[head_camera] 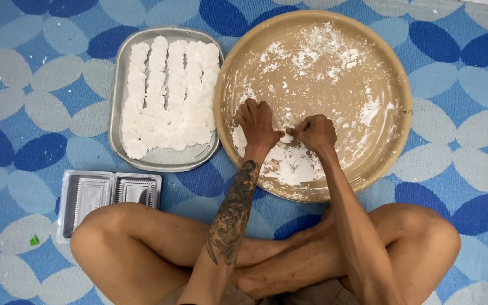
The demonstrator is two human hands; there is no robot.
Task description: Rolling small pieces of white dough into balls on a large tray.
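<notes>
Both hands on white dough piece

white dough piece mostly hidden between fingertips; clear plastic container partly behind knee

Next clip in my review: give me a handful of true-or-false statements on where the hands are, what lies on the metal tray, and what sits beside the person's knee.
1. Both hands meet over the round tan basin. True: the left hand and right hand pinch a small white piece between them.
2. The metal tray holds only loose flour. False: it holds rows of white dough pieces.
3. The basin is dusted with white flour. True.
4. The clear plastic container is stacked on the tray. False: it lies on the patterned mat, near the person's knee.
5. The tray lies to the right of the basin in the picture. False: it lies to the left.
</notes>
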